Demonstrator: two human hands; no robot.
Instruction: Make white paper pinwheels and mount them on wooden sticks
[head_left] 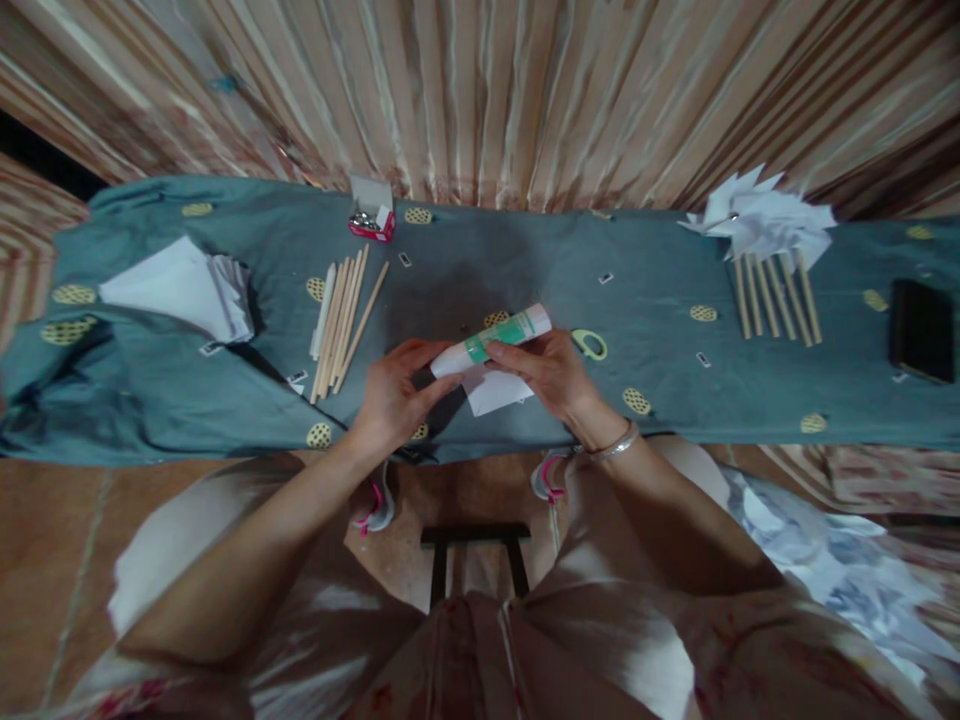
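Note:
Between my hands is a white glue stick (pixel 501 338) with a green label, tilted so that its right end is higher. The fingers of my right hand (pixel 559 380) are closed round its body, thumb across the label. My left hand (pixel 397 395) pinches the white left end between thumb and fingers. Below the glue stick a piece of white paper (pixel 495 393) shows, partly hidden by it and by my right hand. Just right of my right hand lies a pale green ring-shaped handle (pixel 590 345), perhaps of scissors; its other part is hidden.
On the green cloth (pixel 660 380) lie several wooden sticks (pixel 345 320) and a stack of white paper (pixel 176 290) at left. Behind stands an open red box (pixel 372 222) of small metal pieces. White paper pinwheels (pixel 772 225) on sticks and a dark phone (pixel 922 330) lie at right.

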